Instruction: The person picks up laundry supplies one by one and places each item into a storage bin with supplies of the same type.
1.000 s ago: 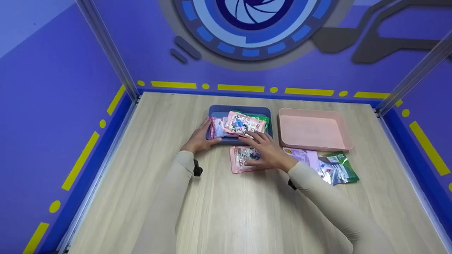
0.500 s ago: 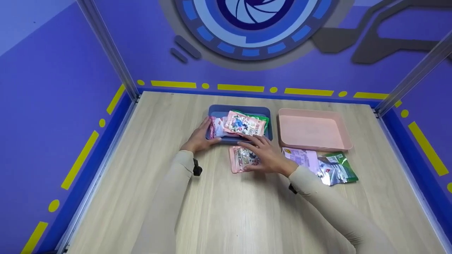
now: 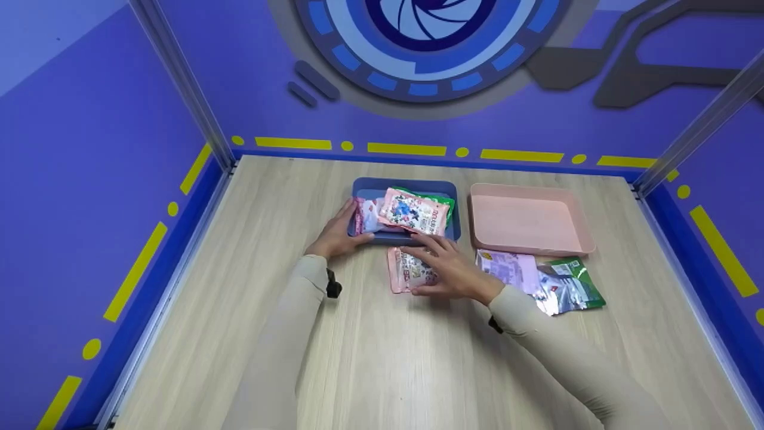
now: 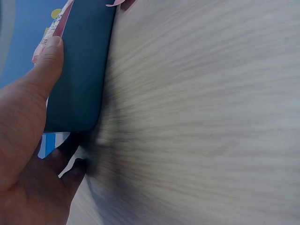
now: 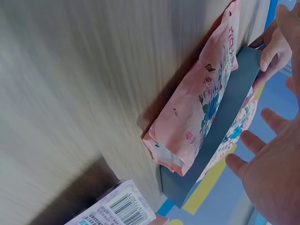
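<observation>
My left hand (image 3: 335,236) holds the left front corner of a blue tray (image 3: 382,240), its thumb against the front wall (image 4: 79,75) and its fingers around the left side. Inside the tray, a pink floral packet (image 3: 415,210) overlaps a green packet (image 3: 447,203) and a pink-and-white packet (image 3: 370,216). A second pink floral packet (image 5: 192,108) lies on the table just in front of the tray. Over that packet hovers my right hand (image 3: 450,269), with fingers spread and nothing gripped in the right wrist view. The hand hides this packet's right part in the head view.
To the right stands a pink tray (image 3: 528,218) with nothing in it. Before it lie a purple pack (image 3: 510,269) with a barcode (image 5: 126,208), a silver packet (image 3: 561,292) and a green packet (image 3: 588,283). Blue-purple panels (image 3: 268,107) border the table.
My right hand has drawn back slightly from the blue tray towards the front, its fingertips uncovering more of the upper pink packet. My left hand has stayed at the tray's corner.
</observation>
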`<state>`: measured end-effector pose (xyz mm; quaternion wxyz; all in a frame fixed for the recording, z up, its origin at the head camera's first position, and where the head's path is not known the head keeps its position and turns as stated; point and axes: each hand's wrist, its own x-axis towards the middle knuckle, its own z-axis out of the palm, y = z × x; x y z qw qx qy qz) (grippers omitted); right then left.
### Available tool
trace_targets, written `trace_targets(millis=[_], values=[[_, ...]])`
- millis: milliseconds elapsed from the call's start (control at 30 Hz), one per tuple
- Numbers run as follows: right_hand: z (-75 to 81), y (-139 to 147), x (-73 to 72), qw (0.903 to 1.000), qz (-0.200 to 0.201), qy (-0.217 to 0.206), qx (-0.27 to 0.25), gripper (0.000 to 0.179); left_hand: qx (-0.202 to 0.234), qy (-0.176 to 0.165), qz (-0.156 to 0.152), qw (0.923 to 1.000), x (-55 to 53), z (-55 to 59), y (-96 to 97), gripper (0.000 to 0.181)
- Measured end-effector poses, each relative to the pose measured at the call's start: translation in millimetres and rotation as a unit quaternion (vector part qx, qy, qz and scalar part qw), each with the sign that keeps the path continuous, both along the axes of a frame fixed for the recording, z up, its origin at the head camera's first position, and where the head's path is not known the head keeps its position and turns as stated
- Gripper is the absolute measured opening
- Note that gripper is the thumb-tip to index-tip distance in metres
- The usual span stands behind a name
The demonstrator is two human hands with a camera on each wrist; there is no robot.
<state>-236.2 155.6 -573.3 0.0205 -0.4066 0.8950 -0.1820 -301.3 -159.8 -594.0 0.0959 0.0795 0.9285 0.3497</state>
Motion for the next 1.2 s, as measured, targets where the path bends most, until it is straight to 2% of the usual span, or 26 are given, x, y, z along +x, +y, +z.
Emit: trace_targets(millis=[700, 1067, 1200], values=[[-6.9, 5, 2.9, 0.9997, 0.003, -0.016, 0.018, 0.091, 0.003, -0.011, 0.004, 0.9999, -0.9, 0.5, -0.2, 0.106], [-11.2, 7, 2.1, 0.9997, 0.004, 0.003, 0.024, 0.088, 0.003, -0.009, 0.003, 1.0, -0.7, 1.2, 0.4, 0.105], [-13.0, 9, 2.4, 0.9996, 0.0, -0.001, 0.028, 0.087, 0.001, -0.017, 0.005, 0.9998, -0.8, 1.1, 0.6, 0.106]])
